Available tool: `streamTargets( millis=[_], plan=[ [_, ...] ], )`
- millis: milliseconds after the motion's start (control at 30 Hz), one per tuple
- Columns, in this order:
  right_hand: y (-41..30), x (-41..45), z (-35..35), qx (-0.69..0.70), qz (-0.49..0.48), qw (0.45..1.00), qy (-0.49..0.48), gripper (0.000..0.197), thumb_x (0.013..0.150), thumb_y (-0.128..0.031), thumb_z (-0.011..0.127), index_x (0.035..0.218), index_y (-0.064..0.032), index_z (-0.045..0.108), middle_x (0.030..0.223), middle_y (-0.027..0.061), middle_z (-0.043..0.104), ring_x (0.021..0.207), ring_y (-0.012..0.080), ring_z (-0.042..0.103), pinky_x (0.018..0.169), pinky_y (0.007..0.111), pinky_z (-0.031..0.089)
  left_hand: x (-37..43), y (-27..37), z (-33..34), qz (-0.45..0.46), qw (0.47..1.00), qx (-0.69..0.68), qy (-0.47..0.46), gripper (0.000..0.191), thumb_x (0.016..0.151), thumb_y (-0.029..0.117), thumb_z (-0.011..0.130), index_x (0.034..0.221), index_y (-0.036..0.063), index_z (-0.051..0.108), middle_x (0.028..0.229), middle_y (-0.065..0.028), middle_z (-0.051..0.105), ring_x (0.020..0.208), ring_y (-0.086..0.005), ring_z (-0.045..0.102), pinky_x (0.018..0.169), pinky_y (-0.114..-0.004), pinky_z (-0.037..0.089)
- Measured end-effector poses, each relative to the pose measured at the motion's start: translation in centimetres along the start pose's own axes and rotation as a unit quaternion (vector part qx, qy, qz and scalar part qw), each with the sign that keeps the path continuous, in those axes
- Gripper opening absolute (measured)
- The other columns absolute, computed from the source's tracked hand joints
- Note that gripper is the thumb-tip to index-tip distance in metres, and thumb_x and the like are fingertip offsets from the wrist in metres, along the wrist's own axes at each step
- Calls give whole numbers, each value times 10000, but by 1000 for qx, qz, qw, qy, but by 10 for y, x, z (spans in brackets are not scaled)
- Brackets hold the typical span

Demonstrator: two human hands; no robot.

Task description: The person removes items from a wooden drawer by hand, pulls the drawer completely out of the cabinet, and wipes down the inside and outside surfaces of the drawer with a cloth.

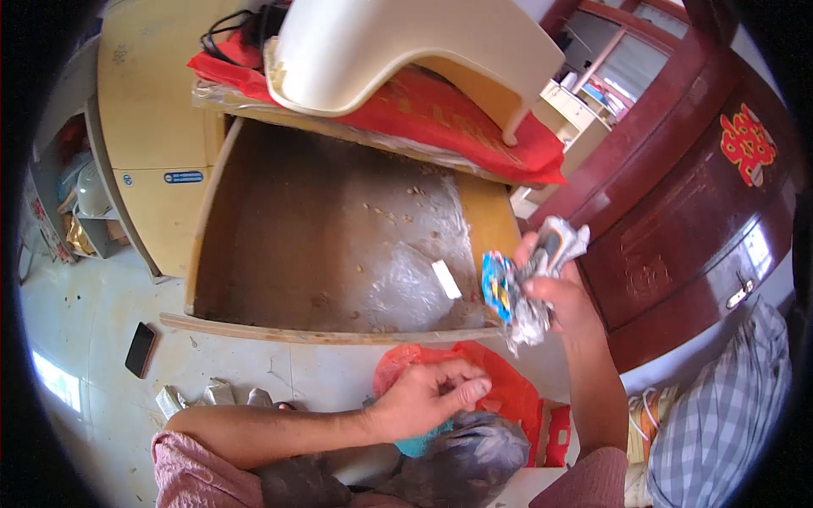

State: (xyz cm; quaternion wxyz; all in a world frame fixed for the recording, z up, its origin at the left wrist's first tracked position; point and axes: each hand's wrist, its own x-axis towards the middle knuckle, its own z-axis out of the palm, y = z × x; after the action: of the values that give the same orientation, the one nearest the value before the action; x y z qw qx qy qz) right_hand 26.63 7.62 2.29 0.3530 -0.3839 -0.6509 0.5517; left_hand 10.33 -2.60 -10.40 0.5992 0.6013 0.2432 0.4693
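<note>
My right hand (562,295) grips a bundle of crumpled silvery and blue plastic wrappers (533,305) near the right front corner of an open wooden drawer (317,335). Its fingers hide part of the bundle. My left hand (435,394) is in front of the drawer, over a red plastic bag (508,374), with fingers curled loosely; whether anything small is between them cannot be told. Inside the drawer lie a clear plastic sheet (406,286), a small white strip (446,279) and scattered small brown bits (387,214).
A white plastic stool (381,44) rests on the red-covered top above the drawer. A phone (140,349) lies on the tiled floor at left. A dark plastic bag (470,457) is below my left hand. At right are a dark red door (686,235) and a checked cloth bundle (718,413).
</note>
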Motion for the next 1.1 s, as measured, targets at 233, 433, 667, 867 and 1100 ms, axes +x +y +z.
streamTargets(
  millis=[233, 433, 667, 867, 1100],
  plan=[
    [22, -79, -18, -104, 77, 991, -22, 299, 650, -75, 645, 920, -19, 528, 1042, 147, 601, 947, 171, 570, 844, 304, 439, 23, 11, 23, -76, 984, -161, -4, 279, 952, 240, 457, 1075, 6, 547, 841, -45, 636, 801, -87, 558, 758, -237, 441],
    [67, -121, -61, 164, 78, 980, 84, 350, 672, -34, 565, 1003, -28, 452, 1073, 292, 558, 906, 294, 610, 795, 383, 507, 29, -30, 43, -114, 985, -119, 47, 270, 945, 222, 473, 1087, 6, 550, 851, -54, 651, 774, -92, 575, 738, -240, 458],
    [128, -141, -71, 174, 108, 971, 121, 472, 710, -41, 616, 1149, -1, 446, 994, 147, 595, 845, 212, 608, 669, 324, 519, 36, -58, 56, -138, 982, -82, 97, 196, 937, 145, 476, 1038, -5, 553, 818, -28, 626, 747, -88, 566, 699, -244, 446],
    [155, -132, -86, 109, 131, 978, 119, 313, 735, -54, 613, 1034, 11, 551, 824, 47, 620, 686, 128, 594, 627, 278, 503, 59, -88, 44, -120, 983, 136, 2, 288, 882, 226, 562, 1045, -9, 524, 775, -108, 623, 716, -145, 587, 683, -268, 466],
    [211, -169, -128, 213, 148, 936, 237, 325, 745, -105, 561, 1045, 7, 502, 785, 89, 594, 606, 171, 586, 498, 286, 485, 61, -119, 21, -338, 758, 543, -130, 895, 697, 677, 545, 1234, -21, 388, 1045, -217, 600, 950, -339, 602, 827, -441, 464]
  ],
)
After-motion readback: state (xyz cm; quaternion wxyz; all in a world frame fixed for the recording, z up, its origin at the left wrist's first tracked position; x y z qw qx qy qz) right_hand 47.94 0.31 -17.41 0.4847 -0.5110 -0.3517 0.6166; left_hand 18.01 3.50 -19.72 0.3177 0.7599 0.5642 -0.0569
